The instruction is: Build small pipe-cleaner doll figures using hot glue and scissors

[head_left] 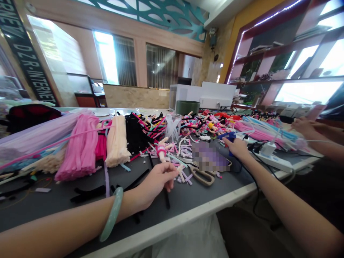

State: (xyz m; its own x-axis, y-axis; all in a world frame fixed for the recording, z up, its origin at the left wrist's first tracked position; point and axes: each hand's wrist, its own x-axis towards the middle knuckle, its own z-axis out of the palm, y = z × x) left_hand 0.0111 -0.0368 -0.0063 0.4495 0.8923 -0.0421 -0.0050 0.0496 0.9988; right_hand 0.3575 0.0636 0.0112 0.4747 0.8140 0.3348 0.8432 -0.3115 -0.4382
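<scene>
Bundles of pink chenille stems [79,147] lie stacked on the grey work table [182,200], with a heap of small dolls [201,125] beyond, so much stock is judged to be left. The left hand [158,181] is closed on a short pale stem piece [178,168] beside a pink-banded doll figure [162,150]. The right hand [236,148] is laid on a blue glue gun [228,136], its grip indeterminable

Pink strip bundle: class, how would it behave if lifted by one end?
The pink strip bundle would probably droop, as its strips lie slumped on the table. It likely feels light for its size, and seems unlikely to roll.
</scene>
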